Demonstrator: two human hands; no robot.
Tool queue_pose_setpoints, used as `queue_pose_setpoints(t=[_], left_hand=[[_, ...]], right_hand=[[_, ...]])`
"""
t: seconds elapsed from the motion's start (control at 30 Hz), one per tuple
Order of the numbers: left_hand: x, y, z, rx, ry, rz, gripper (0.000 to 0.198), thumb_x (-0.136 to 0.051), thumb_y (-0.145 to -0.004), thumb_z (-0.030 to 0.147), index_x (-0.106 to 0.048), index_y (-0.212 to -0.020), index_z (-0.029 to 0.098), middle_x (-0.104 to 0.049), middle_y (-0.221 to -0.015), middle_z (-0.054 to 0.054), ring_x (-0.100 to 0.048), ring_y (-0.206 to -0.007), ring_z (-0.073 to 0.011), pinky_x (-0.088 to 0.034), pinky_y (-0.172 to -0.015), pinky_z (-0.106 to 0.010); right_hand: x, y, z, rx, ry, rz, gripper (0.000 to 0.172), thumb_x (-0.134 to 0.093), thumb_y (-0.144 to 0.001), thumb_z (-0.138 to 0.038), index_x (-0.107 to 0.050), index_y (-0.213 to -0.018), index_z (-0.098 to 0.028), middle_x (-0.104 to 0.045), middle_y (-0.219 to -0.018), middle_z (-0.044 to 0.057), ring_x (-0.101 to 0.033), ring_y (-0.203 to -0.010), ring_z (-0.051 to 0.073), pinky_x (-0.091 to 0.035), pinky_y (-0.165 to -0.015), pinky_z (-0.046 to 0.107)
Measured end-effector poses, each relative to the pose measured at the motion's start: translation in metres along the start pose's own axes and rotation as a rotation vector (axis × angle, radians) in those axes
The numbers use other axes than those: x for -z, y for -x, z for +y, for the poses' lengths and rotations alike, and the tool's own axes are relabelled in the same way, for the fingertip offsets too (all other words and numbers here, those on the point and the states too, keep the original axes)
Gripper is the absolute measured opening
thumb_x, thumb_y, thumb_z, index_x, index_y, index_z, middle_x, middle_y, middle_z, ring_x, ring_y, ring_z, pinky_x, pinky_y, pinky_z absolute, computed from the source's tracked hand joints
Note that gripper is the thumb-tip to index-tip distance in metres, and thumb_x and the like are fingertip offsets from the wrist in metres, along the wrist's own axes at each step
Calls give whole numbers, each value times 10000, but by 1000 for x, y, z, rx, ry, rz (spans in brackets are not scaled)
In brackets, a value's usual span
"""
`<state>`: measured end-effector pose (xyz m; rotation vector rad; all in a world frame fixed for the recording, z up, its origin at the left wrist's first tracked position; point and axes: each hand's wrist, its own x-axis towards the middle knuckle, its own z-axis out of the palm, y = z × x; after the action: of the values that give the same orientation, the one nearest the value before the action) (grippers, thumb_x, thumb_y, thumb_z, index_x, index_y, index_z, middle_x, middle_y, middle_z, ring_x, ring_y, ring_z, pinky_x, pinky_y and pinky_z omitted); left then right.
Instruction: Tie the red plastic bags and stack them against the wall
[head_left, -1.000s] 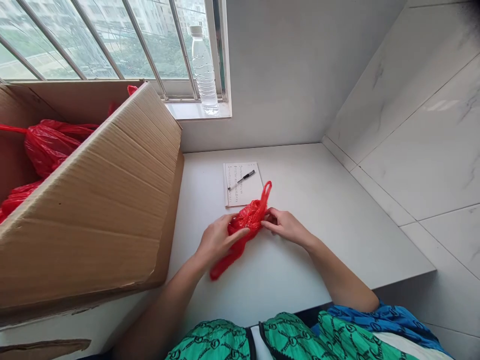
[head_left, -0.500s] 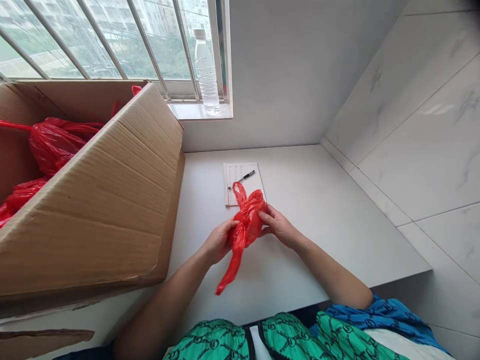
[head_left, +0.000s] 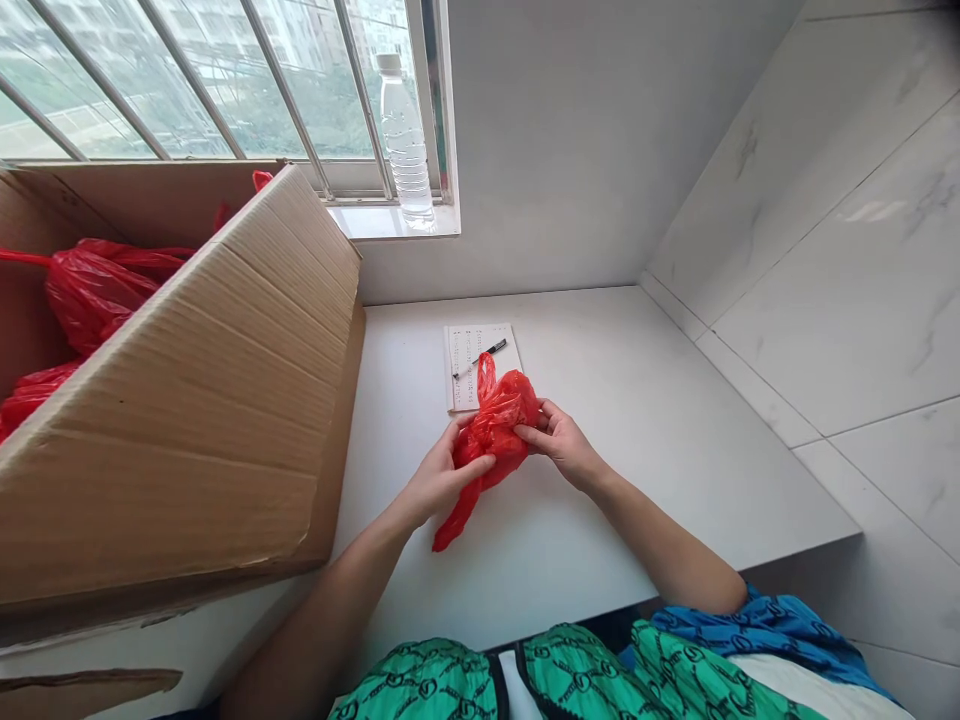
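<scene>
A crumpled red plastic bag point(head_left: 496, 425) is held between both hands a little above the white table point(head_left: 645, 400). My left hand point(head_left: 442, 478) grips its lower left side, thumb pressed over the plastic. Fingers of my right hand point(head_left: 561, 440) pinch the bag's right side. One twisted end of the bag hangs down toward the table below my left hand. Another end sticks up above the bundle.
A large open cardboard box point(head_left: 187, 400) with more red bags point(head_left: 90, 285) inside stands at the left. A sheet of paper point(head_left: 469, 370) with a pen point(head_left: 484, 355) lies just behind the hands. A clear water bottle point(head_left: 405, 140) stands on the window sill.
The bag has been gathered tighter between the hands. Its hanging tail has shortened and its upper end has dropped lower; both hands stayed at the same place.
</scene>
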<state>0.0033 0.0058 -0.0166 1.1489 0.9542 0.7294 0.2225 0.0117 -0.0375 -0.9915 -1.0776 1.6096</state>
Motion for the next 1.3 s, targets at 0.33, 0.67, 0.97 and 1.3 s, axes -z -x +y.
queue_pose_setpoints(t=[0.33,0.67,0.97,1.3], left_hand=[[12,-8,-8,164,393,33,261,-660,-821,333,-682,-997,141,-721,-887,-72,-654,-756,-184,-506,-677,-255],[8,-7,-9,125,238,-30,388,-610,-874,483,-710,-944,114,-723,-864,-74,-640,-801,-209,-483,-769,-287],[17,-9,-2,6,87,136,371,-682,-834,508,-672,-986,170,-699,-898,-38,-629,-736,-156,-500,-656,-236],[30,-9,-5,17,47,114,474,-647,-866,450,-587,-1277,221,-688,-1177,-108,-688,-956,-243,-564,-794,-345]], right_hand=[[2,4,-8,-53,-54,-112,618,-753,-784,-370,-464,-1320,-271,-692,-1196,74,-691,-1010,240,-562,-898,448],[4,1,-1,-27,43,11,318,-648,-866,-501,-566,-1024,-238,-698,-903,13,-652,-769,153,-534,-672,281],[7,1,3,230,360,95,302,-572,-906,-390,-502,-1173,-268,-682,-871,-3,-623,-766,161,-521,-678,312],[12,3,2,166,854,167,267,-532,-919,-513,-520,-923,-246,-601,-628,-44,-599,-571,158,-460,-599,291]])
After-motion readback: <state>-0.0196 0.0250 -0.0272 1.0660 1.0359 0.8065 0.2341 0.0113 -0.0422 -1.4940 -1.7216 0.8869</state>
